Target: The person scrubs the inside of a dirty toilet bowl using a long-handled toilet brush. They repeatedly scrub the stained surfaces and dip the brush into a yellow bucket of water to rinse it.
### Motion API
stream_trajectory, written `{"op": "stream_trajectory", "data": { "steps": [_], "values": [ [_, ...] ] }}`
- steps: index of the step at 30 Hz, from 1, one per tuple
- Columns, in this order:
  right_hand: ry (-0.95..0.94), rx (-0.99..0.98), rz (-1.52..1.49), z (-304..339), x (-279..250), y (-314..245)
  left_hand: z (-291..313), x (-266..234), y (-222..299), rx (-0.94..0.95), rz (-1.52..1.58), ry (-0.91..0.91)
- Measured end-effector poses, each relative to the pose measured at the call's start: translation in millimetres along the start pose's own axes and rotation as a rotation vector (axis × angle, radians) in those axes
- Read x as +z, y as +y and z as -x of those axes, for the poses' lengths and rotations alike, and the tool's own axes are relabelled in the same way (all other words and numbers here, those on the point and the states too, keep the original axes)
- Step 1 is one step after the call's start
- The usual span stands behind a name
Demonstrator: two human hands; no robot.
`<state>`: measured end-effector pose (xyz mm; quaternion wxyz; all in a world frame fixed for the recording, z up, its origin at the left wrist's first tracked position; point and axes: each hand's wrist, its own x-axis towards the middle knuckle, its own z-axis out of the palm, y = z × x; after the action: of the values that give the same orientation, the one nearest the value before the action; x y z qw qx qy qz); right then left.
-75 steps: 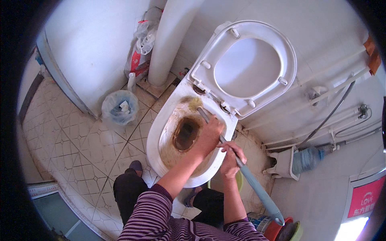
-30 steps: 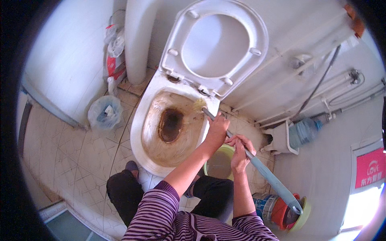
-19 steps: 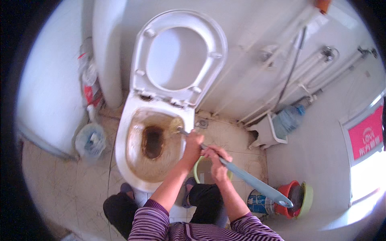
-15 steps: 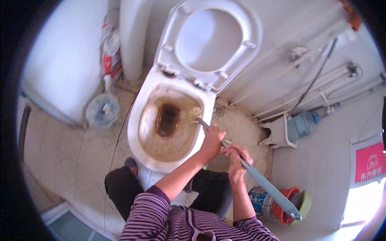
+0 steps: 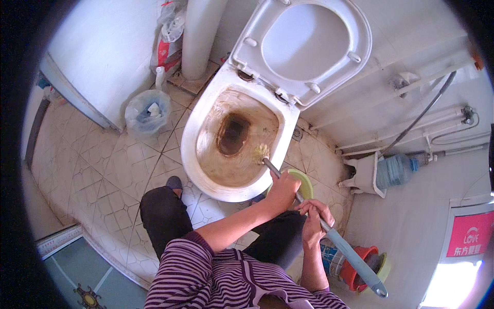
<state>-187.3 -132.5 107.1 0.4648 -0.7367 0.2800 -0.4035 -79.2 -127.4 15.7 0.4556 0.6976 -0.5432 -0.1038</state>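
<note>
Both my hands grip the long grey-blue handle of a toilet brush [image 5: 355,260]. My left hand [image 5: 284,191] is closed round the thin grey shaft, nearer the bristles. Further back, my right hand [image 5: 315,219] wraps the handle where it widens. The yellowish brush head [image 5: 261,153] touches the inner right side of the toilet bowl [image 5: 193,147], toward its front. Brown stains streak the bowl's inside, darkest round the drain hole [image 5: 234,134]. Behind the bowl, the white seat and lid [image 5: 357,46] stand raised.
A lined waste bin [image 5: 136,121] stands left of the toilet. A yellow-green basin [image 5: 306,188] is partly hidden by my left hand. Red and other basins [image 5: 360,257] sit at lower right, near a white stool [image 5: 365,172] and blue water jug [image 5: 396,172]. Pipes run along the right wall.
The brush head has moved along the bowl's right side toward its front, with both hands still on the handle. My view has shifted, and the yellow-green basin beside the toilet shows more.
</note>
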Motion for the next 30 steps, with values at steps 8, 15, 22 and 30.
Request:
{"op": "stream_trajectory", "data": {
  "steps": [8, 15, 22, 30],
  "values": [
    [-0.034, 0.008, -0.101, -1, 14, -15, 11, -16, 3, -0.078, 0.136, 0.008],
    [-0.243, 0.137, -0.035, 5, 25, -56, 44, -48, 7, -0.203, 0.156, -0.094],
    [-0.224, 0.155, 0.013, 2, 24, -74, 43, -57, 23, -0.202, 0.061, -0.054],
    [-0.118, 0.242, -0.402, 9, 49, -45, 50, -88, -3, -0.249, 0.009, -0.336]
  ]
}}
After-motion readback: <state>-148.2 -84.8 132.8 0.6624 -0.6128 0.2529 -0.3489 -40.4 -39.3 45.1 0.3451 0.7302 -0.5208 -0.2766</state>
